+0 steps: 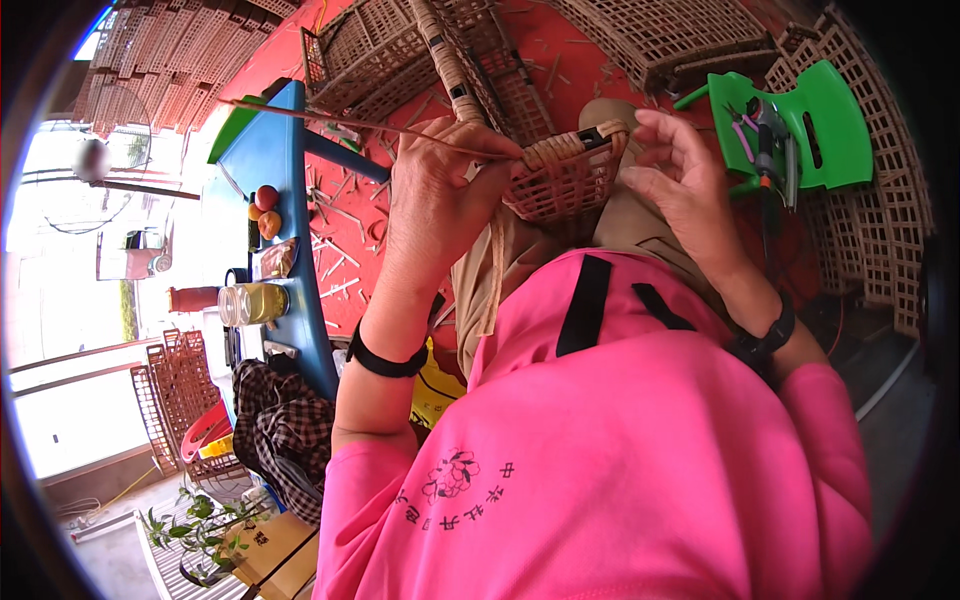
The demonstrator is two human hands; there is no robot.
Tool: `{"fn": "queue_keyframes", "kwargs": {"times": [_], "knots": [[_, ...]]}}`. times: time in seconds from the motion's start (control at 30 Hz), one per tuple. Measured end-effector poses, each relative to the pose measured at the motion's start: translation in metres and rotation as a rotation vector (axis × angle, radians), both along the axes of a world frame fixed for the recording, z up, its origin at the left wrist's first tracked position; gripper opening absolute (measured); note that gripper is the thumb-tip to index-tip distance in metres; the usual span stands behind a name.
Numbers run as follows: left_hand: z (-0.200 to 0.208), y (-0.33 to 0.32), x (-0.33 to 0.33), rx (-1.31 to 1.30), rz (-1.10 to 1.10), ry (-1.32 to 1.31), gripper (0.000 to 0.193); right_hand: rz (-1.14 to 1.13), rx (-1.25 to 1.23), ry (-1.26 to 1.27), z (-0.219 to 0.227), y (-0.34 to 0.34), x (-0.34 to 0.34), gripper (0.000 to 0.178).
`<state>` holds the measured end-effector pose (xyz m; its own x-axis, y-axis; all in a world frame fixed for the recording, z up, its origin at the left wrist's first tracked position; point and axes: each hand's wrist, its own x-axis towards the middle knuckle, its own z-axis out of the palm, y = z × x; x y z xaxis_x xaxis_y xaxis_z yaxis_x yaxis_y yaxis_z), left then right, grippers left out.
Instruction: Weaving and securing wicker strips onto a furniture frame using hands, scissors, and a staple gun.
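Cane (340,120) slants out leftward from the basket (565,195), pinched between thumb and forefinger of the left hand (445,190) just beside the basket's near left corner. The basket sits between the person's knees, its rim (553,153) bound in flat strips, with a dark bar (593,138) showing bare toward the right end. The right hand (685,180) is just right of the basket, grasping nothing, fingers loosely curled and parted; I can't tell whether a fingertip brushes the rim. A loose strip (495,280) hangs on the basket's near left side. Beyond the basket, lattice frames (670,40) stand on a red floor (575,65) strewn with offcuts. Well to its right, a green chair (840,130) bears pliers (742,130); well to its left, a blue table (255,150) carries fruit (267,198) and a jar (262,303).
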<state>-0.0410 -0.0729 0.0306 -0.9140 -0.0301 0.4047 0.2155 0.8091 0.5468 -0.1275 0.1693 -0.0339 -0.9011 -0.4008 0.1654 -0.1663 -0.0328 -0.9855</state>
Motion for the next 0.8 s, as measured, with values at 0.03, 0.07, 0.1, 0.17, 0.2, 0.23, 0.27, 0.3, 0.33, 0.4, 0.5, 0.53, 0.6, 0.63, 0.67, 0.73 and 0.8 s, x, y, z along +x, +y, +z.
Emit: {"fn": "queue_keyframes", "kwargs": {"times": [0.03,0.07,0.1,0.17,0.2,0.23,0.27,0.3,0.33,0.4,0.5,0.53,0.6,0.63,0.67,0.73,0.8], "knots": [[0.001,0.0,-0.001,0.004,-0.008,-0.008,0.012,-0.014,0.006,-0.015,-0.005,-0.002,-0.003,0.053],[0.003,0.0,-0.002,0.016,-0.013,-0.006,0.012,0.02,0.162,0.224,-0.011,-0.008,-0.008,0.055],[0.004,0.0,-0.003,-0.004,-0.018,-0.011,0.012,0.053,0.291,0.462,-0.016,-0.012,-0.011,0.056],[0.008,0.001,-0.004,-0.022,-0.02,-0.012,0.011,0.09,0.244,0.43,-0.025,-0.02,-0.014,0.054],[0.009,0.0,-0.005,0.015,-0.025,-0.04,0.011,0.113,0.28,0.397,-0.029,-0.023,-0.018,0.05],[0.01,0.0,-0.006,0.046,-0.028,-0.074,0.01,0.137,0.315,0.364,-0.031,-0.025,-0.022,0.046],[0.011,-0.001,-0.006,0.054,-0.024,-0.072,0.01,0.142,0.316,0.361,-0.033,-0.026,-0.025,0.046],[0.012,-0.001,-0.007,0.056,-0.033,-0.077,0.01,0.178,0.275,0.366,-0.035,-0.026,-0.028,0.041],[0.012,-0.002,-0.009,0.058,-0.045,-0.079,0.009,0.197,0.232,0.366,-0.036,-0.027,-0.031,0.037],[0.012,-0.003,-0.013,0.061,-0.044,-0.087,0.009,0.227,0.173,0.259,-0.038,-0.028,-0.034,0.035],[0.013,-0.005,-0.02,0.124,-0.081,-0.043,0.008,0.212,0.152,0.223,-0.04,-0.032,-0.042,0.032],[0.014,-0.008,-0.026,0.133,-0.115,-0.016,0.008,0.189,0.143,0.346,-0.04,-0.031,-0.046,0.031],[0.012,-0.007,-0.038,0.19,-0.02,-0.11,0.014,0.144,0.18,0.292,-0.041,-0.036,-0.06,0.029],[0.011,-0.006,-0.044,0.242,-0.005,-0.14,0.012,0.138,0.182,0.309,-0.04,-0.037,-0.069,0.029],[0.01,-0.004,-0.052,0.292,-0.002,-0.143,0.011,0.133,0.163,0.331,-0.04,-0.039,-0.077,0.028],[0.008,-0.001,-0.066,0.356,-0.013,-0.158,0.01,0.129,0.132,0.296,-0.038,-0.044,-0.091,0.028],[0.008,0.002,-0.077,0.267,-0.001,-0.142,0.009,0.131,0.073,0.264,-0.037,-0.041,-0.1,0.028]]}}
